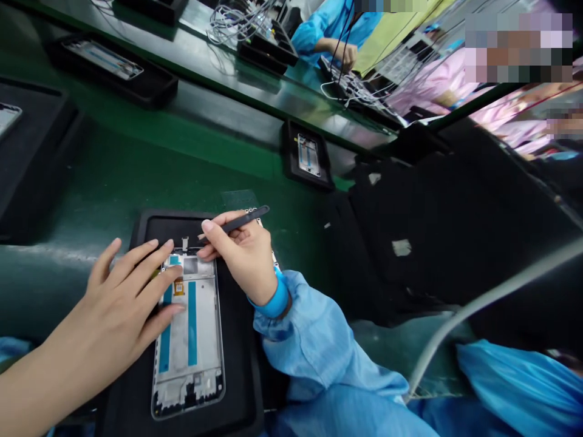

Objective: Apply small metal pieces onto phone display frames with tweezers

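Note:
A white-backed phone frame [189,340] with blue adhesive strips lies face up in a black tray [241,388]. My left hand [104,309] rests on the frame's upper part with its fingers spread, holding nothing. My right hand [241,255] grips black tweezers [239,221], and their tips are hidden behind the fingers near the frame's top edge. A small metal tab [184,244] stands at that edge. A blue wrist strap [274,298] circles my right wrist.
Several black trays holding phone frames sit along a green bench, including one [307,161] beyond my right hand. A co-worker's hand [345,54] and blue sleeve appear at the top, among tangled cables [237,24]. Black cloth [410,243] lies at the right, and a grey cable [483,309] crosses the lower right.

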Demonstrator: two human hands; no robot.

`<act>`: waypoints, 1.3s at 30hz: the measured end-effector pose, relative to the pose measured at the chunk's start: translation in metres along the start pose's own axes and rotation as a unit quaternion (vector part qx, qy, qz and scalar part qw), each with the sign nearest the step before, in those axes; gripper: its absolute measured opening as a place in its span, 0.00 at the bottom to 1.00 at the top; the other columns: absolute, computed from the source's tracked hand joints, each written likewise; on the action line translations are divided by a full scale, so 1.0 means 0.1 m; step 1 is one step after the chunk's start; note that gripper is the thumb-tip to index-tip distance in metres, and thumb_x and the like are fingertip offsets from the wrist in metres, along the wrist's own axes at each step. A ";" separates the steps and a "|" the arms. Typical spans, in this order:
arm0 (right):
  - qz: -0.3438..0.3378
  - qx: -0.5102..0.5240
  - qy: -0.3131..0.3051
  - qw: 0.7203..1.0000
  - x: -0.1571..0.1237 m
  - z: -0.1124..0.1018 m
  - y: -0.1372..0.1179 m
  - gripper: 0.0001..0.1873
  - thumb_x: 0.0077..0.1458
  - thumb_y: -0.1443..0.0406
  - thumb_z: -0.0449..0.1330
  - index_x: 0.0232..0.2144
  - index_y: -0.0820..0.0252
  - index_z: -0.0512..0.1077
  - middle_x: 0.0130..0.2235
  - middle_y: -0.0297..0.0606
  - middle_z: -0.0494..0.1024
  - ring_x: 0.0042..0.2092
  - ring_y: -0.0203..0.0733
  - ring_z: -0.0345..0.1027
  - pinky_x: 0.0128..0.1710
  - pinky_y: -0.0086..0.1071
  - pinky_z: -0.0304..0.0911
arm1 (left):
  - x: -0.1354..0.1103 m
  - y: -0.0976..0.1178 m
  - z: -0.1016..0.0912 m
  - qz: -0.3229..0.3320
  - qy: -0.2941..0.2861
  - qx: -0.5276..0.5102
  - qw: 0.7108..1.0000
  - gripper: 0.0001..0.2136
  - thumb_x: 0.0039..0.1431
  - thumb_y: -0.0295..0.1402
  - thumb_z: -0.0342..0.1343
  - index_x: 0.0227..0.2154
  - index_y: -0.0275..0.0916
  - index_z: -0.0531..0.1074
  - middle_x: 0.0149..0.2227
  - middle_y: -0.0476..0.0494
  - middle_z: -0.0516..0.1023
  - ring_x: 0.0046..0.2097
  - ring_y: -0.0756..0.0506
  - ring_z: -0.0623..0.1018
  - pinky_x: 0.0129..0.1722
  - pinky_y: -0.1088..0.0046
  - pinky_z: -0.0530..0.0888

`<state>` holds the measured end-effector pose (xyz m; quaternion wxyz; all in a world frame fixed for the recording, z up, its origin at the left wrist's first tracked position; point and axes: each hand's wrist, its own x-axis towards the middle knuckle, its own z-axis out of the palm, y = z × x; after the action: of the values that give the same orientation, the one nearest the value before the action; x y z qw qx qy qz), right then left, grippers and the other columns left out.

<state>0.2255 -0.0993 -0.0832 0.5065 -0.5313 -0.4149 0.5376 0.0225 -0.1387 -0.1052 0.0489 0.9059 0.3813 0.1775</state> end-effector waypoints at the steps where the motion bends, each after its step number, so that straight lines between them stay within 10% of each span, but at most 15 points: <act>1: 0.003 -0.017 -0.006 1.000 -0.01 0.00 0.01 0.17 0.48 0.55 0.70 0.29 0.59 0.70 0.20 0.27 0.76 0.22 0.36 0.76 0.23 0.24 0.72 | -0.02 0.00 0.00 -0.003 0.001 -0.005 1.000 0.19 0.69 0.43 0.46 0.56 0.40 0.69 0.63 0.36 0.68 0.64 0.33 0.66 0.65 0.41 0.52; 39: -0.008 -0.152 -0.045 0.987 -0.04 -0.02 0.04 0.16 0.52 0.55 0.68 0.28 0.57 0.67 0.21 0.28 0.76 0.22 0.36 0.75 0.23 0.26 0.69 | -0.03 -0.04 -0.03 -0.032 -0.030 -0.075 0.996 0.18 0.68 0.40 0.46 0.57 0.44 0.68 0.65 0.42 0.66 0.66 0.36 0.63 0.67 0.45 0.52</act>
<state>0.2267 -0.1036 -0.0867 0.4051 -0.5741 -0.5185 0.4872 0.0169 -0.1380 -0.1046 0.1340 0.8919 0.3940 0.1768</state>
